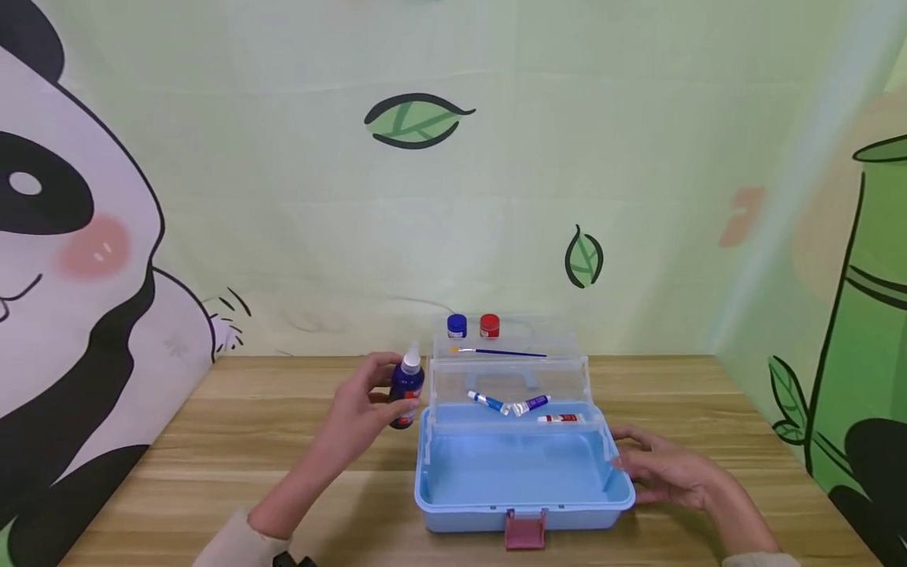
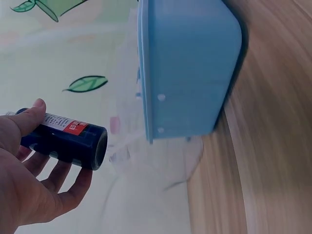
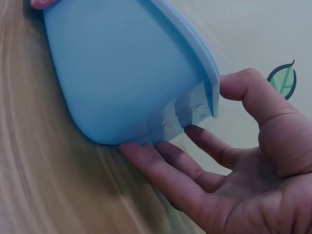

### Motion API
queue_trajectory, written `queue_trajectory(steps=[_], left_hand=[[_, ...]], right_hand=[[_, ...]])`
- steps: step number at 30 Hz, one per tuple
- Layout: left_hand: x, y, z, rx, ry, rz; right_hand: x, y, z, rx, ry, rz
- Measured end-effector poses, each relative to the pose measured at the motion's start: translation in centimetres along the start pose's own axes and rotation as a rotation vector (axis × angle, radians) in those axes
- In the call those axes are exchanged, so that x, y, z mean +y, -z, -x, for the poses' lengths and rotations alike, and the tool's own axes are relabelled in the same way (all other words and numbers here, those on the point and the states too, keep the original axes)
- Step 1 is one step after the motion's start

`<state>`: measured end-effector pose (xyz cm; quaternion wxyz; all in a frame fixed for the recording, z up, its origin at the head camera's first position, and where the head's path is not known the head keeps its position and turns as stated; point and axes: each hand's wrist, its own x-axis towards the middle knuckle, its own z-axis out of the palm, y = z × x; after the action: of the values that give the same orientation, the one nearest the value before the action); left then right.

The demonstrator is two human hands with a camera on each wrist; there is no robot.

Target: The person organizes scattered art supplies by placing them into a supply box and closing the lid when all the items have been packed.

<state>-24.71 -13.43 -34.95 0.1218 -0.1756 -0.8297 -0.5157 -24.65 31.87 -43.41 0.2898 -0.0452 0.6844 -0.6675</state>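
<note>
My left hand (image 1: 357, 405) grips a dark blue bottle (image 1: 406, 386) with a white pointed nozzle, upright above the table beside the box's left end. In the left wrist view the bottle (image 2: 68, 139) shows its base and a red and white label, thumb on one side, fingers on the other. A light blue plastic storage box (image 1: 524, 516) stands with its clear fold-out trays raised and its main compartment bare. My right hand (image 1: 669, 472) holds the box's right end; in the right wrist view the thumb (image 3: 243, 87) touches the rim, fingertips against the outer wall.
A blue paint jar (image 1: 457, 327), a red paint jar (image 1: 490, 326) and a paintbrush (image 1: 503, 353) lie on the upper tray. Blue (image 1: 487, 402), purple (image 1: 531, 405) and red-and-white paint tubes (image 1: 561, 419) lie on the lower tray. A pink latch (image 1: 525, 530) hangs in front.
</note>
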Motion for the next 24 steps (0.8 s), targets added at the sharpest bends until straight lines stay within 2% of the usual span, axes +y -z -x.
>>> queue_trajectory(steps=[7,17,24], left_hand=[[0.7,-1.3,0.2,-0.070,-0.098,-0.091],[2.4,-2.4,-0.3,-0.258,-0.143,-0.186],[3.3,-3.0,-0.5,-0.333,-0.195,-0.235]], right_hand=[[-0.2,0.0,-0.1,-0.003,-0.009,-0.009],[-0.3,-0.1,-0.1,0.000,-0.002,0.004],[-0.2,-0.1,0.0,-0.002,0.009,0.014]])
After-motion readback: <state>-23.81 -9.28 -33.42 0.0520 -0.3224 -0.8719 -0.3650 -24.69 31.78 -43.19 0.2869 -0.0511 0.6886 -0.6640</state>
